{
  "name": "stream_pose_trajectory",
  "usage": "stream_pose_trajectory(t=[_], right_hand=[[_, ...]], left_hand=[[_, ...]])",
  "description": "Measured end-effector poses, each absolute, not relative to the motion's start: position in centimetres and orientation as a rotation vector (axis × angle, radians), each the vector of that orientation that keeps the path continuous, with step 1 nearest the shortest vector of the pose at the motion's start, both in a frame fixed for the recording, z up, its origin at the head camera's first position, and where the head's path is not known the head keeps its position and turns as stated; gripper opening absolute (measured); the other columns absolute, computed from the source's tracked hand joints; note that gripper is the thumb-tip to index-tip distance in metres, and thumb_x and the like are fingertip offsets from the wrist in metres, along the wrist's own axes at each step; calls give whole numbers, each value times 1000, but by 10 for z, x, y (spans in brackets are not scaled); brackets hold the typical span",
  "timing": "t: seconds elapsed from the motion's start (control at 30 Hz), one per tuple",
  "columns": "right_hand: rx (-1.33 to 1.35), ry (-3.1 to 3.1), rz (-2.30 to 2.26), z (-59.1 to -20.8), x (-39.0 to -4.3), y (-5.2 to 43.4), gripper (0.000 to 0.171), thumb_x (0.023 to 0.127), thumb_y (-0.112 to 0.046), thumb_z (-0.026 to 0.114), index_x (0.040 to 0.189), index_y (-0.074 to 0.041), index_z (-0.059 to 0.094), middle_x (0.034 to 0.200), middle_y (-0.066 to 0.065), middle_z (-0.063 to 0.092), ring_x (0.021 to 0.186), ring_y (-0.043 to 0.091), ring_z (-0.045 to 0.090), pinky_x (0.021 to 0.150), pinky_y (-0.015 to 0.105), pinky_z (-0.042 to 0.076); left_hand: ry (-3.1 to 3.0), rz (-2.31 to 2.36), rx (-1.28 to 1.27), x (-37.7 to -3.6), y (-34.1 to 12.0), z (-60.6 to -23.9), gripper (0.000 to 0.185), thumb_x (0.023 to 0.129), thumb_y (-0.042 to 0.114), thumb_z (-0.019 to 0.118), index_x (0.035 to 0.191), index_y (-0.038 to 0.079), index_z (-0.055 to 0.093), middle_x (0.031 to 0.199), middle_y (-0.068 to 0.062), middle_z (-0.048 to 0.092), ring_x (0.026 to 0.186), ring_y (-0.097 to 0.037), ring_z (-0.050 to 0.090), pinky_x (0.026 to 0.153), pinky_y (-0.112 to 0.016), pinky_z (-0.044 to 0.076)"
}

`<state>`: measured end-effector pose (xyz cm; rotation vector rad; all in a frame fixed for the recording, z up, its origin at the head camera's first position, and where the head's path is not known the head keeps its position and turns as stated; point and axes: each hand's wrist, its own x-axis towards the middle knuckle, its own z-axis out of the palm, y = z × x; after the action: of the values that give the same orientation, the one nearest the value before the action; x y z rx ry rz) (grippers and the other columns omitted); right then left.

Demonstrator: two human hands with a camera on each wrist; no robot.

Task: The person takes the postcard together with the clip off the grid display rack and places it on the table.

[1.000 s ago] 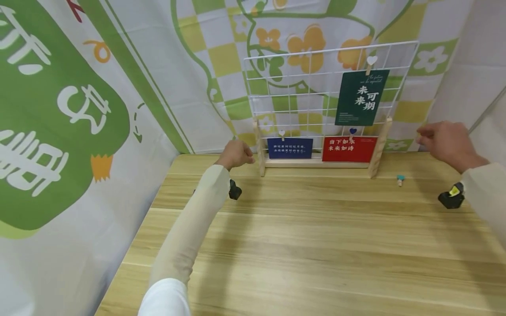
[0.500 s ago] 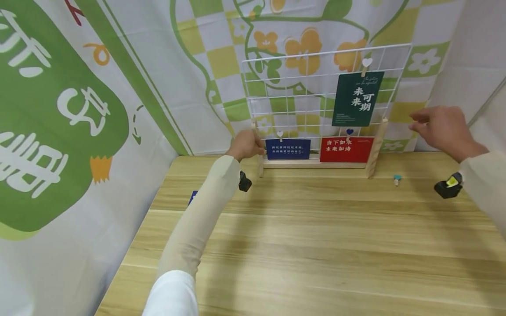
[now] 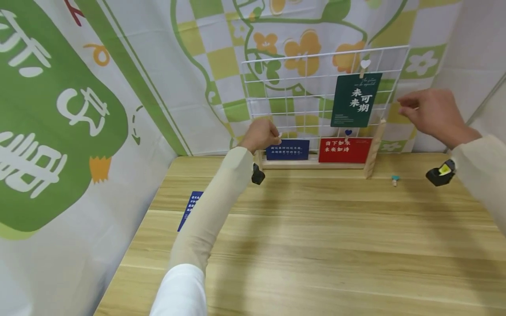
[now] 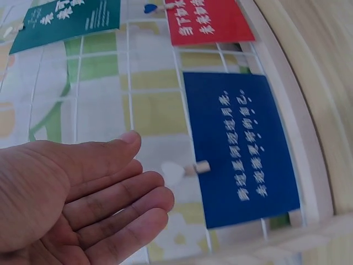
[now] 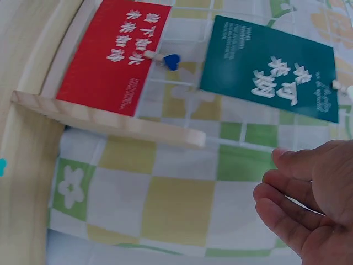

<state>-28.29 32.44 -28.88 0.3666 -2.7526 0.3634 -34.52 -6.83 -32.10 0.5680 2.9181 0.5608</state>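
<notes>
Place: a small staged booth, more display corner than home or office
Walls: printed cloth backdrop with green shapes, checks and flowers, hung on all sides
Bench: pale wooden bench
Display: white wire grid in a wooden stand, cards pegged to it

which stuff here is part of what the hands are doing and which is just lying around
In hand:
- left hand, open, by the blue card and its white heart clip
- right hand, open, near the wire grid

Lying about:
- loose blue card on the table
- teal clip
- red card
- green card
</notes>
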Motion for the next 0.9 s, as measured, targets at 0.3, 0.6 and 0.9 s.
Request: stream_pose_trajectory(t=[0.3, 0.6, 0.9], right_hand=[[377, -2727, 359, -260, -288, 301, 29, 98, -13, 59, 119, 6, 65, 108, 28, 68, 87, 46, 68, 63, 38, 41], [360, -2720, 412, -239, -294, 280, 30, 98, -13, 60, 121, 5, 64, 112, 28, 67, 92, 44, 68, 52, 15, 36], [341, -2716, 459, -228, -298, 271, 31, 98, -14, 59, 123, 4, 63, 114, 28, 66, 97, 45, 68, 49, 4, 32]], left_hand=[[2946, 598, 593, -348, -37, -308, 26, 91, 24, 71, 112, 8, 73, 111, -5, 74, 98, -19, 69, 90, -30, 55], [3012, 597, 656, -347, -10, -295, 22, 89, 25, 74, 105, 8, 75, 107, -4, 75, 95, -16, 67, 87, -26, 54], [3006, 619, 698, -350, 7, -284, 30, 89, 23, 74, 115, 9, 72, 117, -4, 73, 109, -16, 66, 95, -25, 51]])
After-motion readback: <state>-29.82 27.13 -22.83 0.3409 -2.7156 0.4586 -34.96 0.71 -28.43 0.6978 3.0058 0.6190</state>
